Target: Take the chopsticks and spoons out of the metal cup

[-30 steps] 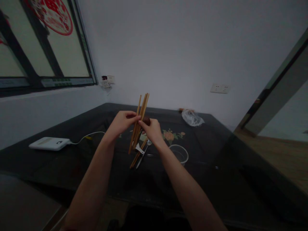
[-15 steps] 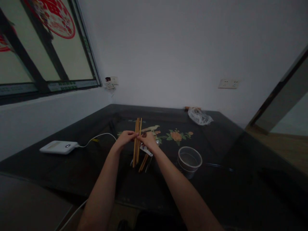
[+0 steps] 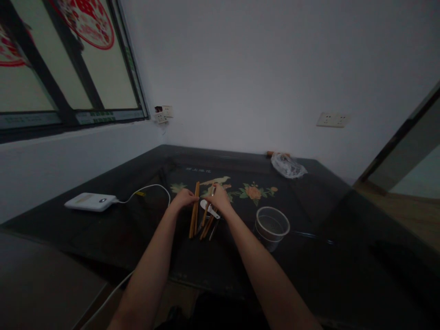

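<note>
My left hand [image 3: 184, 199] is closed round a small bundle of wooden chopsticks [image 3: 194, 217], which slant upright above the dark table. Just to its right, my right hand [image 3: 217, 198] pinches a chopstick [image 3: 205, 216] whose lower end points down towards the table. Between the hands lies a white spoon [image 3: 213, 211], partly covered by the right fingers. More chopsticks [image 3: 207, 228] lie below the right hand, beside a thin metal utensil [image 3: 213, 230] whose upper part is hidden. A clear round plastic tub [image 3: 271, 236] stands to the right of my right forearm.
A white power bank [image 3: 91, 202] with a white cable [image 3: 151, 186] lies on the left of the table [image 3: 137, 247]. At the back right sits a crumpled clear plastic bag [image 3: 288, 166]. Wall sockets [image 3: 333, 119] are above the table, and a window [image 3: 103, 73] is at left.
My hands have moved apart. The left one keeps the chopstick bundle, lowered a little, while the right has shifted right to the other utensils. More of the white spoon shows; the view has shifted slightly.
</note>
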A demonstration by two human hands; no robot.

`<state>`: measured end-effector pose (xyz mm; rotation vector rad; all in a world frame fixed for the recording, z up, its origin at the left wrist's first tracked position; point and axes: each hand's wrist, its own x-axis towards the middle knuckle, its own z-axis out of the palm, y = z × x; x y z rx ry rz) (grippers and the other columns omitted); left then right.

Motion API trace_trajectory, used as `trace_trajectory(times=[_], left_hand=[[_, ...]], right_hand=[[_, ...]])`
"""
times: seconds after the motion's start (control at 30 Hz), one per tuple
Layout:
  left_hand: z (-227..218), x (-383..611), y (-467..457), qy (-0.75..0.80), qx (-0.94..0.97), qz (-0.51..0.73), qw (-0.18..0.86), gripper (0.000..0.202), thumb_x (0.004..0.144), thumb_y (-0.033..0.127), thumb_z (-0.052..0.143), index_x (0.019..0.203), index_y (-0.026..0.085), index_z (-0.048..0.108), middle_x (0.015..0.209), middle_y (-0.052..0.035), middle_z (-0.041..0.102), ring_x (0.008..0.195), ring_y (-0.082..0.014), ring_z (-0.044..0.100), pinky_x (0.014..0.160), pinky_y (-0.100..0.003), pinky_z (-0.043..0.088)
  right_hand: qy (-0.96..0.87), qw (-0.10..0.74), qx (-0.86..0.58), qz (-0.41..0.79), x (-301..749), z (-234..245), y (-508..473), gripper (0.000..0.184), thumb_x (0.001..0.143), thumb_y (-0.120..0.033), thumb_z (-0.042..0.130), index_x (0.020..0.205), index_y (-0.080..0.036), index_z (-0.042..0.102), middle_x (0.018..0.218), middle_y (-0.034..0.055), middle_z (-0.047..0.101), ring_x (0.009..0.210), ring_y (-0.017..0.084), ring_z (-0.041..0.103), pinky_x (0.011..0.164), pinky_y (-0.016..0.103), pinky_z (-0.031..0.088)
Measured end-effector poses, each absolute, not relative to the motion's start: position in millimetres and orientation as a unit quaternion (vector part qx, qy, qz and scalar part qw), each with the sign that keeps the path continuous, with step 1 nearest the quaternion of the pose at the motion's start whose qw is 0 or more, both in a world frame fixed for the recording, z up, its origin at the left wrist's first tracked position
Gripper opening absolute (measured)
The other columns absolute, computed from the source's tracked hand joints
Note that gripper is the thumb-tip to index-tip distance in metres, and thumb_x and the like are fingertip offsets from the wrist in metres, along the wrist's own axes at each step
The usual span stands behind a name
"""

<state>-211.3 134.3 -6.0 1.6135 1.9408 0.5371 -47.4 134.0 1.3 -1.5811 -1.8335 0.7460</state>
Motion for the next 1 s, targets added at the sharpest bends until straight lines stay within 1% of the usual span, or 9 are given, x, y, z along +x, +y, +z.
trace_trajectory(times=[0.13, 0.3, 0.5, 0.67, 0.9, 1.0], left_hand=[[-14, -207, 137, 0.733, 0.609, 0.169, 0.252, 0.024, 0.068, 0.031, 0.066, 0.051, 0.015, 0.059, 0.045, 0.0007, 0.054, 0.049, -0.0130, 0.055, 0.050, -0.021, 0.038], [-20, -204, 140, 0.740, 0.623, 0.143, 0.207, 0.023, 0.070, 0.034, 0.064, 0.057, 0.015, 0.063, 0.051, -0.0019, 0.060, 0.055, -0.0141, 0.058, 0.053, -0.021, 0.039], [-18, -200, 138, 0.740, 0.640, 0.124, 0.165, 0.027, 0.073, 0.038, 0.062, 0.061, 0.014, 0.066, 0.060, -0.0070, 0.065, 0.062, -0.0172, 0.061, 0.057, -0.022, 0.040], [-21, -199, 139, 0.737, 0.650, 0.114, 0.146, 0.031, 0.074, 0.043, 0.062, 0.068, 0.014, 0.069, 0.072, -0.0116, 0.070, 0.072, -0.0210, 0.065, 0.060, -0.023, 0.041], [-26, -199, 140, 0.738, 0.655, 0.107, 0.127, 0.030, 0.076, 0.041, 0.059, 0.078, 0.014, 0.070, 0.084, -0.0144, 0.071, 0.081, -0.0233, 0.066, 0.065, -0.025, 0.043], [-26, -199, 139, 0.742, 0.651, 0.108, 0.120, 0.030, 0.077, 0.041, 0.059, 0.085, 0.014, 0.069, 0.090, -0.0151, 0.071, 0.084, -0.0234, 0.067, 0.066, -0.025, 0.044]], right_hand=[[-0.693, 0.261, -0.615, 0.271, -42, -1, 131, 0.063, 0.065, -0.022, 0.071, 0.123, -0.017, 0.050, 0.112, 0.0101, 0.065, 0.104, 0.023, 0.062, 0.083, 0.029, 0.046], [-0.714, 0.229, -0.615, 0.245, -43, -10, 130, 0.065, 0.065, -0.021, 0.071, 0.126, -0.015, 0.049, 0.113, 0.0131, 0.065, 0.107, 0.024, 0.061, 0.084, 0.029, 0.046], [-0.727, 0.190, -0.616, 0.236, -45, -16, 128, 0.057, 0.065, -0.025, 0.073, 0.117, -0.016, 0.053, 0.111, 0.0126, 0.065, 0.106, 0.025, 0.061, 0.080, 0.029, 0.046], [-0.724, 0.183, -0.621, 0.240, -43, -10, 123, 0.040, 0.077, -0.025, 0.059, 0.115, -0.014, 0.053, 0.111, 0.0159, 0.065, 0.106, 0.027, 0.061, 0.081, 0.032, 0.045], [-0.724, 0.170, -0.636, 0.207, -45, 1, 113, 0.038, 0.084, -0.032, 0.053, 0.118, -0.013, 0.051, 0.110, 0.0200, 0.065, 0.104, 0.033, 0.062, 0.081, 0.040, 0.046], [-0.731, 0.164, -0.637, 0.181, -45, 2, 110, 0.035, 0.087, -0.028, 0.049, 0.118, -0.013, 0.051, 0.108, 0.0204, 0.066, 0.102, 0.032, 0.063, 0.080, 0.040, 0.046]])
